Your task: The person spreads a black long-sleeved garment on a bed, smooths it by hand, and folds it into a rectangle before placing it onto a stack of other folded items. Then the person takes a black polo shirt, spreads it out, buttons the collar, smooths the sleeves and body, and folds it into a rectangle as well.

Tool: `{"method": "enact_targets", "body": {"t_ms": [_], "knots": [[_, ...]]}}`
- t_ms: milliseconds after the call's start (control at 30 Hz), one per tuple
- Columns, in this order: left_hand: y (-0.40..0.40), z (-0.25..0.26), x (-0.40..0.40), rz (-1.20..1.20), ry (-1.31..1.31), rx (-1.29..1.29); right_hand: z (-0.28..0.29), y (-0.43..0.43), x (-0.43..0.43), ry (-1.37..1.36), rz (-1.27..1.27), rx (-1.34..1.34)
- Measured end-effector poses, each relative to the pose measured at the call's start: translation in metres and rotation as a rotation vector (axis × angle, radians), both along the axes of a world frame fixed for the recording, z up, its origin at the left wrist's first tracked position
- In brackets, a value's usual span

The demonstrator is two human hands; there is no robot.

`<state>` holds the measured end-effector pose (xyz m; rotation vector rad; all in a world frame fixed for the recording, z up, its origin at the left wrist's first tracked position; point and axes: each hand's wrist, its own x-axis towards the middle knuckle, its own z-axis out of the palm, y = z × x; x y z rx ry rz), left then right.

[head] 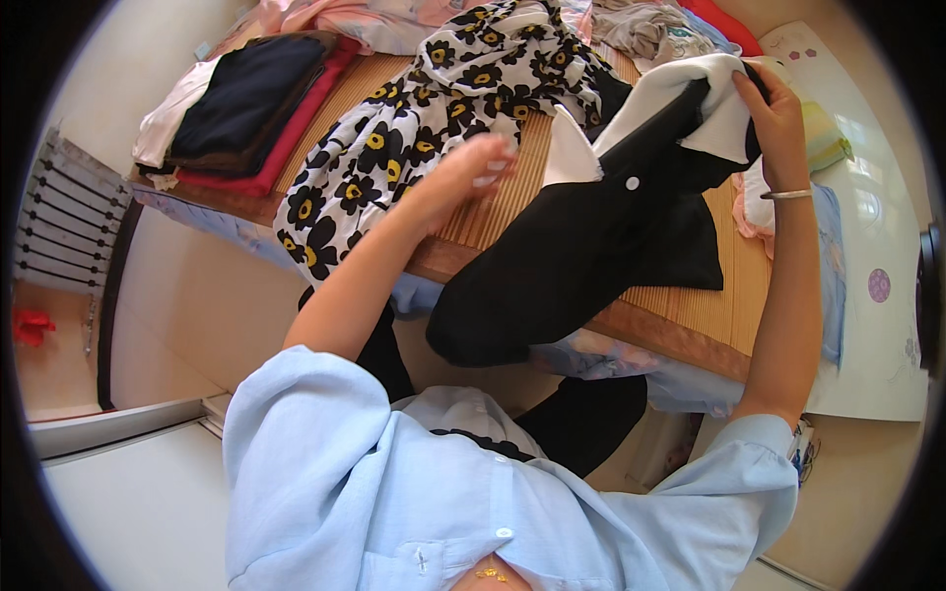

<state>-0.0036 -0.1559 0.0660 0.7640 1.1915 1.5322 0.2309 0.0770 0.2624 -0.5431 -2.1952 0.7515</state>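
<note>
A black garment with a white collar (569,258) and a white button is draped over the front edge of the bed mat, its lower part hanging down. My right hand (772,111) grips the garment near its collar, at the upper right; a bangle circles that wrist. My left hand (473,173), blurred, is off the black garment with nothing in it. Behind and beside that hand spreads a white cloth garment with black-and-yellow flowers (377,162), crumpled and trailing over the mat's edge.
A slatted bamboo mat (687,310) with a brown border covers the bed. Folded clothes (251,96) are stacked at the far left. Crumpled grey cloth (643,33) lies at the back. At right stands a glossy white panel (879,221) with printed flowers.
</note>
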Motion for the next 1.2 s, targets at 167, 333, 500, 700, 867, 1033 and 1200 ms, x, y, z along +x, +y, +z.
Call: {"method": "enact_targets", "body": {"t_ms": [167,333,500,700,867,1033,1200], "knots": [[-0.034,0.011,0.065,-0.168,-0.141,-0.298,0.005,0.004,0.042,0.094,-0.129,-0.130],[-0.029,0.050,0.054,-0.351,-0.167,-0.014,0.021,0.023,0.074,0.232,-0.214,-0.075],[0.037,0.117,0.014,-0.314,-0.338,-0.030,0.080,0.038,0.123,0.501,-0.245,-0.032],[0.077,0.254,-0.005,-0.154,0.248,0.296,0.134,0.007,0.143,0.560,-0.500,0.222],[0.062,0.329,-0.025,-0.255,0.424,0.526,0.173,0.017,0.167,0.543,-0.397,0.245],[0.047,0.346,-0.037,0.154,1.619,0.253,0.187,0.020,0.186,0.326,-0.277,0.148],[0.078,0.342,-0.080,0.520,1.946,0.315,0.182,0.012,0.181,0.228,-0.140,-0.028]]}}
